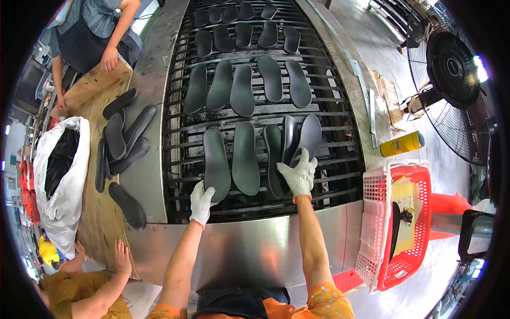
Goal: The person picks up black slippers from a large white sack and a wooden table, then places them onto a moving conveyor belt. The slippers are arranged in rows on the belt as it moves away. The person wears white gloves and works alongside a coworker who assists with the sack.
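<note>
The left hand [202, 203] wears a white glove, and its fingers pinch the near end of a dark shoe insole [217, 164] that lies flat on the black metal grill [340, 159]. The right hand [299, 174], gloved too, curls its fingers around the bottom of two gray insoles [303, 135] that lean together on the grill. More insoles [244, 89] lie in rows farther up. A red basket [419, 234] sits to the right, near a yellow can [402, 143]. Loose insoles [123, 139] pile on the wooden table [95, 223] to the left.
</note>
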`<state>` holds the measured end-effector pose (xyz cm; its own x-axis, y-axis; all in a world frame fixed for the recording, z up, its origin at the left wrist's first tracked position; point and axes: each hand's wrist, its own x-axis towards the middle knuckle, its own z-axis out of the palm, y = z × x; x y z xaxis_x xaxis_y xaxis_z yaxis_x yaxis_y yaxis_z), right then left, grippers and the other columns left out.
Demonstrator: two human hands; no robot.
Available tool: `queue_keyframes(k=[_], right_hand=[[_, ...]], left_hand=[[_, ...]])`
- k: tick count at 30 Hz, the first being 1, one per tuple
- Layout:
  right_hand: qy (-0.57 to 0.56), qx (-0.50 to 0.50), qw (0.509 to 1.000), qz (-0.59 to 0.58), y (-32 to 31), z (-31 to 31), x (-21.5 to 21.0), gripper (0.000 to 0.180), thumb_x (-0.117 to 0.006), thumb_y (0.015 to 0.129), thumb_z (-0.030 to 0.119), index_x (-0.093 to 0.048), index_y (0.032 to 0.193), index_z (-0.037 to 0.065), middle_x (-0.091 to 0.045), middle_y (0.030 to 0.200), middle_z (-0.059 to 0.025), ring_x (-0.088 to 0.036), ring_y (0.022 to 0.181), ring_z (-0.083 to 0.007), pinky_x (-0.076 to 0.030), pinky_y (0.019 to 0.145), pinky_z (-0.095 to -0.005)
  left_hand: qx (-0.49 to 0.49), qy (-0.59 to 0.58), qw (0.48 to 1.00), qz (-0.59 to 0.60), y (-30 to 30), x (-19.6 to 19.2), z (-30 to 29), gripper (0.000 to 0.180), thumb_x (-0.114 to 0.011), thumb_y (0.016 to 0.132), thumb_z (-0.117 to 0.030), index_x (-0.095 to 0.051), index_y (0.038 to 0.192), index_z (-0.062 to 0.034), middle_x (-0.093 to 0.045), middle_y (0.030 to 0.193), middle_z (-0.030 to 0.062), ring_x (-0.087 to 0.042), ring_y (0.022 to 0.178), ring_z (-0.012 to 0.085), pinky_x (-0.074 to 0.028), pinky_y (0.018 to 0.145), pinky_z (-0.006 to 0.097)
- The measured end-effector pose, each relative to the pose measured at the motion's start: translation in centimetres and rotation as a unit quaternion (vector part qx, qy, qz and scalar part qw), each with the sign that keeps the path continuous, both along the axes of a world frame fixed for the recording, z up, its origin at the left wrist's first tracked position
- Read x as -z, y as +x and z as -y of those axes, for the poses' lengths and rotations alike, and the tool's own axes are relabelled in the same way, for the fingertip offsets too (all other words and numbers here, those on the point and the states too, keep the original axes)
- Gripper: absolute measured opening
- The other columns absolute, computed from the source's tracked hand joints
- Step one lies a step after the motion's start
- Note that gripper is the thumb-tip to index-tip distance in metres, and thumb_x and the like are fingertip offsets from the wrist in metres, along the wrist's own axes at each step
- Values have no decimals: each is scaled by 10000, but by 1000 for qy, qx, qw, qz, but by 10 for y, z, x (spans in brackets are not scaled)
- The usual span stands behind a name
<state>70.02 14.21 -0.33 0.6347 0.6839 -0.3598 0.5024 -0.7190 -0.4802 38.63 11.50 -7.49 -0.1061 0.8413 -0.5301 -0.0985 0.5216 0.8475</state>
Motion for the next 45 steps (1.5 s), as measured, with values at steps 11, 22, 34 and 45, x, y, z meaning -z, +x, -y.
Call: queue_keyframes(k=[11,22,34,45], right_hand=[[78,-40,994,69,69,-5,15,767,-840,722,399,-546,1396,183,-475,1400,-257,-562,1230,-448,-500,1013,-496],[124,-112,972,166,113,30,39,601,-742,841,228,-564,1399,92,-463,1451,-295,-473,1316,-460,-412,1102,-496],[268,-296,913,89,-92,43,30,456,-757,798,110,-635,1229,25,-542,1349,-263,-534,1251,-428,-446,1065,-479],[264,-544,796,36,-346,-138,-19,581,-751,802,259,-555,1325,101,-552,1328,-216,-544,1192,-447,-496,993,-500]], left_hand=[[7,-1,1000,7,0,4,-10,402,-600,940,-64,-555,1337,-25,-707,1135,102,-717,899,178,-629,636,336],[25,62,997,-50,-12,-11,-8,459,-648,900,-98,-581,1352,-60,-693,1096,64,-675,886,134,-590,716,297],[-42,48,991,-115,-118,-26,48,357,-702,917,-145,-666,1253,-29,-745,1120,108,-703,1014,177,-552,926,331],[-150,169,924,-309,-336,-58,-46,386,-723,868,-48,-646,1243,2,-718,1150,110,-709,1036,205,-560,901,334]])
